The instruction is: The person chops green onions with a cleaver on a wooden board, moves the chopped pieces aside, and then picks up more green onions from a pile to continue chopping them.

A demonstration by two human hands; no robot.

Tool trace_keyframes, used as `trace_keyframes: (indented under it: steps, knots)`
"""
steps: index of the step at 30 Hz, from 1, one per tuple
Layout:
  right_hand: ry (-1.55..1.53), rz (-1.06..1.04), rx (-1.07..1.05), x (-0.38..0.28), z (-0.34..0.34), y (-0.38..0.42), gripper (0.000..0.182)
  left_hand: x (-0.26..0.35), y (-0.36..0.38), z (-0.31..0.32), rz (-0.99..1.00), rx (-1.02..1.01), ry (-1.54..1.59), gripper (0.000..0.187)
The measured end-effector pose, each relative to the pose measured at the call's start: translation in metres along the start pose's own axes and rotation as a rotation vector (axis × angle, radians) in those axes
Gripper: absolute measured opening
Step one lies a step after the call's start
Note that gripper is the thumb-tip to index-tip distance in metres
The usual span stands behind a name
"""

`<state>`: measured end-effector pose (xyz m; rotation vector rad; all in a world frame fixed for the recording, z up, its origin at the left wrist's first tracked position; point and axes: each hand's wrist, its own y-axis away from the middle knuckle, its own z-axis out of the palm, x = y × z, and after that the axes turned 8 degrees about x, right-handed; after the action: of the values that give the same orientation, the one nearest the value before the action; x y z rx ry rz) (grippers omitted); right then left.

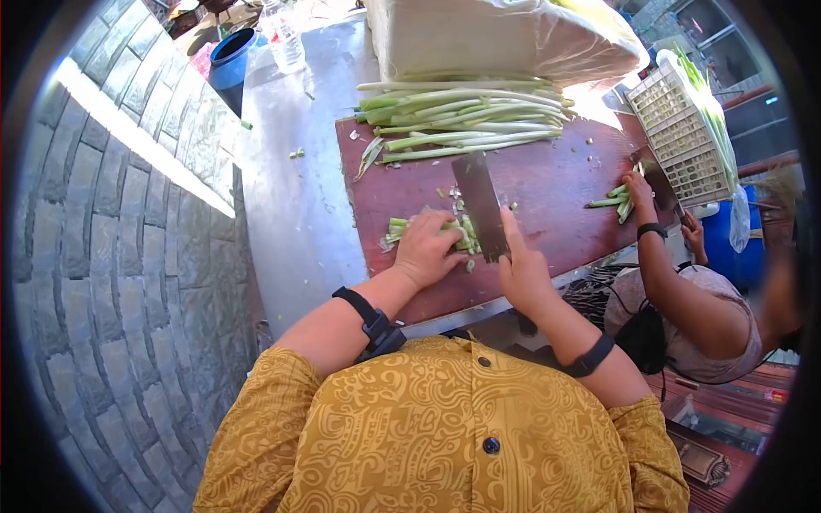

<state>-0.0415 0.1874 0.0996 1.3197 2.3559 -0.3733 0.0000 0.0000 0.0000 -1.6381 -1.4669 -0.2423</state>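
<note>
My left hand (425, 248) is closed over a bunch of cut scallion stalks (467, 232) and presses them on the dark red board (410, 184). In my right hand (525, 275) is a cleaver (480, 203), with the index finger stretched along the blade. The blade stands just right of the bunch, its edge close to the cut ends. Small chopped bits lie around the blade. Beyond the hands, a pile of long scallions (466, 115) stretches across the back of the board. The cleaver's handle is hidden in my hand.
At the right, a co-worker's hand (638, 190) rests on scallions beside another cleaver (657, 175). A white plastic crate (680, 128) with scallions stands behind it. A large wrapped bundle (479, 38) and a clear bottle (283, 38) are at the back. A brick wall (128, 256) runs along the left.
</note>
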Motion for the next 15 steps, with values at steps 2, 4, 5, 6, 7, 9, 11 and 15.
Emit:
trace_keyframes:
  steps: [2,4,5,6,7,9,11,15]
  knots:
    - [0.038,0.022,-0.064,-0.006,-0.008,0.005,0.078,0.005,-0.007,-0.012,0.047,0.021,-0.079,0.035]
    - [0.062,0.020,-0.125,-0.008,-0.018,0.022,0.077,0.022,-0.003,-0.021,0.022,0.025,-0.159,0.034]
    - [0.067,0.005,-0.134,-0.008,-0.018,0.022,0.077,0.021,-0.005,-0.024,0.028,0.036,-0.214,0.033]
    - [0.068,-0.003,-0.142,-0.009,-0.015,0.023,0.077,0.018,-0.003,-0.028,0.013,0.044,-0.236,0.033]
    - [0.062,-0.013,-0.146,-0.011,-0.010,0.024,0.076,0.014,-0.001,-0.032,0.003,0.049,-0.264,0.032]
    - [0.069,-0.017,-0.159,-0.013,-0.006,0.021,0.077,0.003,0.001,-0.032,-0.009,0.053,-0.244,0.030]
    - [0.086,-0.001,-0.191,-0.013,-0.004,0.017,0.077,-0.009,0.007,-0.022,-0.024,0.038,-0.153,0.028]
    - [0.114,-0.021,-0.211,-0.011,-0.002,0.013,0.078,-0.009,0.008,-0.017,-0.013,0.088,-0.151,0.026]
